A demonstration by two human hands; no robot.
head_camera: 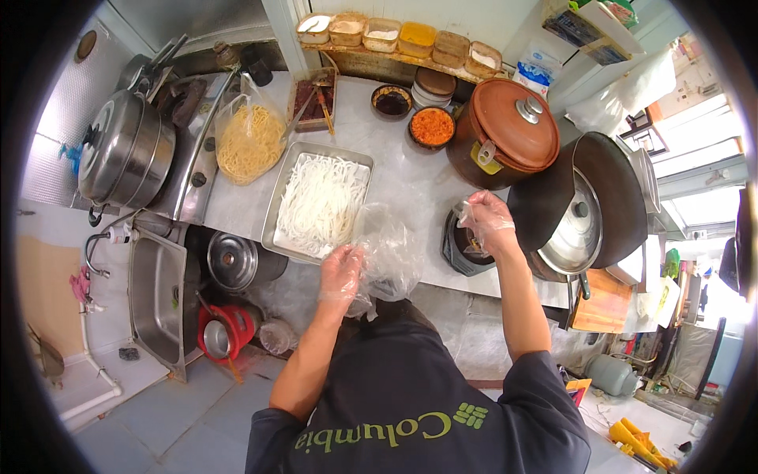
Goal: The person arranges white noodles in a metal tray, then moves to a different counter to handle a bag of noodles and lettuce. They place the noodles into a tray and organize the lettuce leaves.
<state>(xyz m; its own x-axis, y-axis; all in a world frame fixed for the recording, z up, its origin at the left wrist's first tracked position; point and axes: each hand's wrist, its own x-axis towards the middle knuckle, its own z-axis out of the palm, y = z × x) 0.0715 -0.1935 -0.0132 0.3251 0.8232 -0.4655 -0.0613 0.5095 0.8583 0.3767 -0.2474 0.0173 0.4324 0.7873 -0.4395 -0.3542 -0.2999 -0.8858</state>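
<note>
My left hand (342, 274), in a clear disposable glove, grips a clear plastic bag (388, 255) at the counter's near edge. The bag hangs loosely open and crumpled, overlapping the corner of a metal tray (372, 169). White noodles (320, 204) fill that tray. My right hand (490, 220), also gloved, is raised over a grey device that looks like a kitchen scale (459, 252) with a dark top. Its fingers are pinched together; a small whitish bit shows at the tips, either glove film or a held scrap.
Left of the tray stand a bag of yellow noodles (249, 145) and a steamer pot (127, 151) by the stove. Behind are a bowl of orange-red food (432, 126), a bowl of dark sauce (391, 101) and a brown lidded pot (509, 127). A metal-lidded pan (571, 231) stands right.
</note>
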